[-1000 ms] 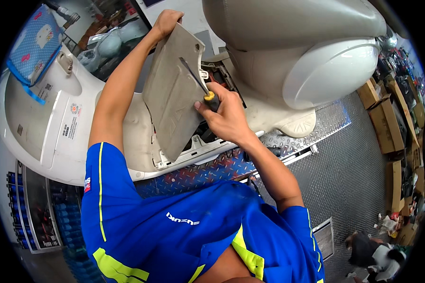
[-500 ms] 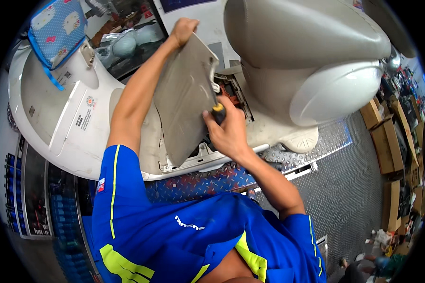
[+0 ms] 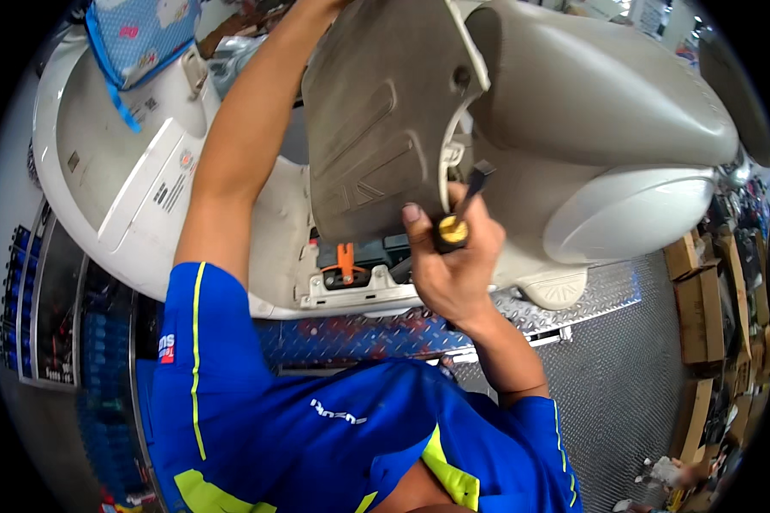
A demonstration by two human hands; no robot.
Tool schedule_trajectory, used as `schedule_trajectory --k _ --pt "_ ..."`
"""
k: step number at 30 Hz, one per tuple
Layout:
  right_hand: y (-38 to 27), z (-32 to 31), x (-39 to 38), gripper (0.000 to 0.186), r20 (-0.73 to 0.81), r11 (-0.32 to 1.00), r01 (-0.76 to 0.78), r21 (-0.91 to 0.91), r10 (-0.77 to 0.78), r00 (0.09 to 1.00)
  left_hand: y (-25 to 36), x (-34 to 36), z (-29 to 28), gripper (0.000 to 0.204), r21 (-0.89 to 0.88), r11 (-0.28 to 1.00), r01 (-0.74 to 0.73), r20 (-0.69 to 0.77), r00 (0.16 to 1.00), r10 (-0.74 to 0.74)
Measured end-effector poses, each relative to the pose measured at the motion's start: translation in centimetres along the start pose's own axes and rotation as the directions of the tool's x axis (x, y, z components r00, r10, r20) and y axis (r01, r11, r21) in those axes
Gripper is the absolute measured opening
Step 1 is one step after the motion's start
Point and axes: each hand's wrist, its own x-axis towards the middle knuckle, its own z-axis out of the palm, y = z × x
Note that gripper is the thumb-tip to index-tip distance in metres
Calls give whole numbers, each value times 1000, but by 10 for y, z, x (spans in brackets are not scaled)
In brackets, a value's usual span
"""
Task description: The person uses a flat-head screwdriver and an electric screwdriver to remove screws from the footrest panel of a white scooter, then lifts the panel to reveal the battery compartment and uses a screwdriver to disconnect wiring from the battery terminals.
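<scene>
A grey-brown floor panel (image 3: pixel 364 128) is raised and tilted above the footwell of a white scooter (image 3: pixel 265 231). My left hand (image 3: pixel 323 5) is at its upper edge, gripping it, the fingers mostly cut off by the picture's border. My right hand (image 3: pixel 464 278) is closed on a flat-blade screwdriver (image 3: pixel 453 231) with a black and yellow handle, its blade pointing up and to the right. The right thumb lies at the panel's lower right edge. Under the panel, an opened compartment shows an orange piece (image 3: pixel 345 263) and dark parts, partly hidden.
The scooter's padded seat (image 3: pixel 599 85) rises at the right. Beneath the scooter lies a metal tread-plate platform (image 3: pixel 359 339). Cardboard boxes (image 3: pixel 700 312) line the far right; a patterned blue bag (image 3: pixel 150 43) hangs at the upper left. Blue-filled shelves (image 3: pixel 107 385) stand at the left.
The panel has been lifted higher and turned, uncovering more of the compartment and its orange piece. My right hand has shifted right with the screwdriver, whose blade now shows.
</scene>
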Motion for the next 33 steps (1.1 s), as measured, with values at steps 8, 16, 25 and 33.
schedule_trajectory --k 8,16,25,33 --pt "-80 -148 103 31 15 993 -99 -64 100 995 85 -23 -31 66 -76 991 106 -13 994 -107" --pt "-93 -195 157 39 85 996 -57 72 51 995 31 -190 -8 73 -347 501 793 -293 415 -861" --pt "-71 -281 243 28 -156 815 90 573 1 988 95 -266 63 67 -496 284 820 -150 242 -959" --pt "-139 -377 310 25 -143 855 431 289 -407 902 112 -268 56 61 -434 356 828 -139 329 -934"
